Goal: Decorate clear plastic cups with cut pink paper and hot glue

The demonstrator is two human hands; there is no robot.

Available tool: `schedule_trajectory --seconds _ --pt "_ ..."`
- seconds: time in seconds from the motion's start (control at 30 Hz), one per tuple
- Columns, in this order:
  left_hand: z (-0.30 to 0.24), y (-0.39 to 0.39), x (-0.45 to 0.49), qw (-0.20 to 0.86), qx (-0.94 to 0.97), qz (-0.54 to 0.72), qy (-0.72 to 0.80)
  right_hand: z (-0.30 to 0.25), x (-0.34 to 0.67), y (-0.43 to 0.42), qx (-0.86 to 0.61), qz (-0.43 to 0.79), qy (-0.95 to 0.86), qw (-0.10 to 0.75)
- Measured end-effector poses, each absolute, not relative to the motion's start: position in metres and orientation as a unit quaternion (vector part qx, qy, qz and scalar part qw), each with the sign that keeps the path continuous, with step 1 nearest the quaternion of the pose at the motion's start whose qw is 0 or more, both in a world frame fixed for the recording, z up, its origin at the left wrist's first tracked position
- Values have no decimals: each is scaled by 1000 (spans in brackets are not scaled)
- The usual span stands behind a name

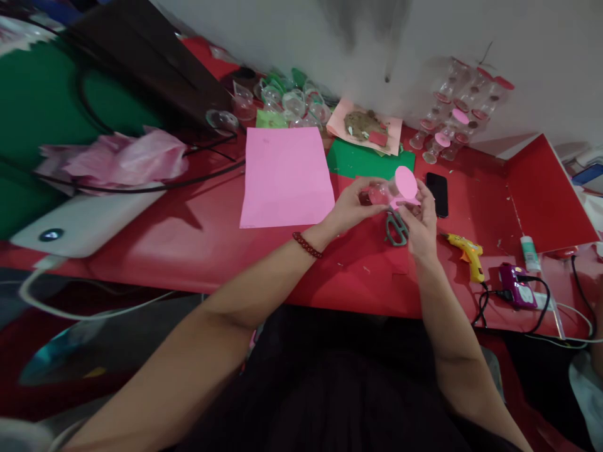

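Observation:
Both my hands meet over the red table (pixel 188 245). My left hand (pixel 351 206) grips a small clear plastic cup piece (pixel 380 191) with red inside. My right hand (pixel 421 220) pinches the same piece from the right, where a pink foam disc (pixel 406 182) caps its end. Grey-handled scissors (pixel 396 229) lie on the table just under my hands. A beaded bracelet (pixel 307 245) sits on my left wrist.
A pink sheet (pixel 285 176) and a green sheet (pixel 362 160) lie behind my hands. A black phone (pixel 438 193), a yellow glue gun (pixel 466 254), a purple device (pixel 516 285) with cables and a glue bottle (pixel 530 253) lie right. Several clear cups (pixel 292 103) line the wall.

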State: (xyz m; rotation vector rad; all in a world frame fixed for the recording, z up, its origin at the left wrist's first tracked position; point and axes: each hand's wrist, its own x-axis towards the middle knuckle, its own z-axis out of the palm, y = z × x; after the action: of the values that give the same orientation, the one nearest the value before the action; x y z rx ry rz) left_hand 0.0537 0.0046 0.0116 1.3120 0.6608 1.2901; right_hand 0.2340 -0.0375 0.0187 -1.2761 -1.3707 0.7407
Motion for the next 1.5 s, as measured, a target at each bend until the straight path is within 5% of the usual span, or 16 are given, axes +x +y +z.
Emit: schedule_trajectory --seconds 0.13,0.37,0.7,1.07,1.5 --pt "5 8 57 605 536 518 281 24 238 -43 -532 198 -639 519" --pt "-1 10 56 513 585 516 358 23 239 -42 -458 29 -771 441" --pt "23 9 43 710 461 488 213 21 232 -45 -531 125 -611 573" --pt "20 15 41 509 557 609 244 33 227 -51 -584 182 -545 574" --pt "28 13 42 580 474 621 229 30 228 -49 -581 173 -559 566"
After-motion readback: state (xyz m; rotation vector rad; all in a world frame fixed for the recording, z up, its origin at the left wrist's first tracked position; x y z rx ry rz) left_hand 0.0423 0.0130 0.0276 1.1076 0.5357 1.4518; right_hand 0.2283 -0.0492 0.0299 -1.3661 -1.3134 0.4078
